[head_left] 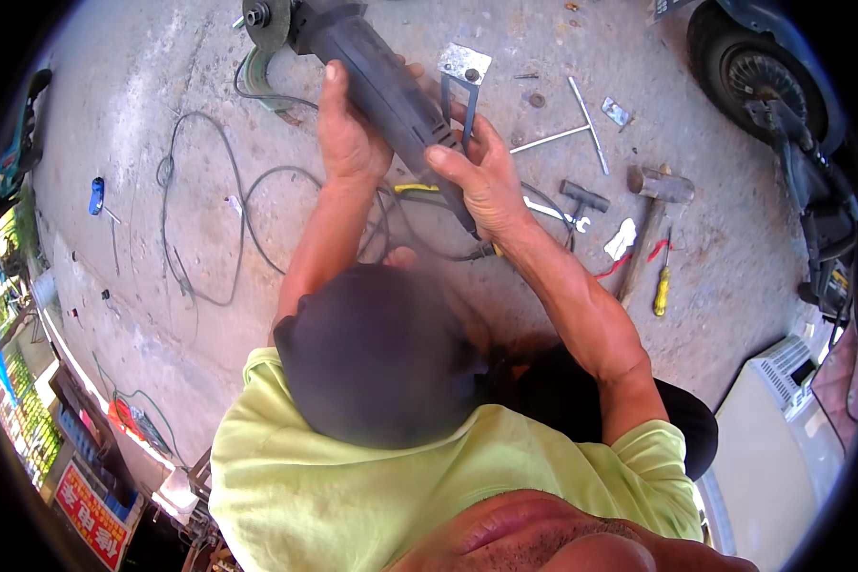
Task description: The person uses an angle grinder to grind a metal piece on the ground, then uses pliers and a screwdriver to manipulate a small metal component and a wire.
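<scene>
My left hand (353, 138) is closed around the body of a dark angle grinder (381, 81), near the head with its round disc (265, 24) at the top. My right hand (481, 186) grips the tool's rear end, thumb on top. A metal bracket (465, 62) with a pale plate and two dark legs shows just beyond my right fingers; whether they touch it is unclear. A curved green piece (255, 74) lies left of the disc. Cables (240, 219) loop on the concrete below. A blurred dark round shape (367, 353) hides the area between my forearms.
Right are a T-handle wrench (586, 129), a mallet (660, 186), a black T-shaped tool (584, 195), an open-end wrench (567, 217), a yellow screwdriver (662, 291), a vehicle wheel (753, 76) and a pale panel (763, 429). A blue-handled tool (96, 195) and cluttered edge with a red sign (91, 505) are left.
</scene>
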Demonstrator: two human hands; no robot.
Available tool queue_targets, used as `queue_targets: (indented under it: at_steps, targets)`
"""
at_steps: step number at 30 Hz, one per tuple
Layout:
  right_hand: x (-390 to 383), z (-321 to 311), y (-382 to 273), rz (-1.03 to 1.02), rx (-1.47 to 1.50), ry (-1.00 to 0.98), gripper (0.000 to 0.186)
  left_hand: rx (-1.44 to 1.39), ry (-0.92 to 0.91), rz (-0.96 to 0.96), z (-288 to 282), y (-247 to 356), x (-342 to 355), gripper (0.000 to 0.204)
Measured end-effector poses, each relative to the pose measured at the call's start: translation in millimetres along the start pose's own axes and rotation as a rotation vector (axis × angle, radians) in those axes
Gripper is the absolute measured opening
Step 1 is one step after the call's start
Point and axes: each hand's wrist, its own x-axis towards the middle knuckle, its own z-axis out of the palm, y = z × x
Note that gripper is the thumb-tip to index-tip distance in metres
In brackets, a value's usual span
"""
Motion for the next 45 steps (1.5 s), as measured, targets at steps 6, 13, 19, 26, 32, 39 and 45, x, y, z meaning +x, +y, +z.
queue_targets:
  at_steps: [6,13,19,26,32,39,45]
  targets:
    - [-12.2,11.5,-9.6,-0.001,0.119,-0.087,0.069,-0.616,-0.533,-0.171,-18.6,0.7,35.1,0.080]
    - [-17.2,-5.3,-5.1,0.052,0.156,-0.117,0.068,-0.874,-0.286,-0.259,-26.1,-13.6,40.0,0.064]
    - [-13.6,-5.2,5.4,0.120,0.345,-0.106,0.054,-0.938,-0.280,-0.354,-30.3,-20.7,35.4,0.064]
    - [-18.1,2.3,5.6,0.166,0.342,-0.181,0.058,-1.010,-0.339,-0.348,-26.3,-17.3,31.9,0.054]
    - [-28.3,18.3,12.0,0.083,0.136,-0.090,0.065,-1.104,-0.339,-0.388,-22.4,-11.1,31.0,0.051]
    - [-19.0,-27.1,-9.1,0.256,-0.014,-0.101,0.053,-0.399,-0.157,-0.201,-18.8,0.0,28.1,0.055]
    - [-24.3,-115.3,-84.9,0.342,-0.585,0.003,0.040,0.439,0.021,-0.108,-42.3,0.8,-11.9,0.050]
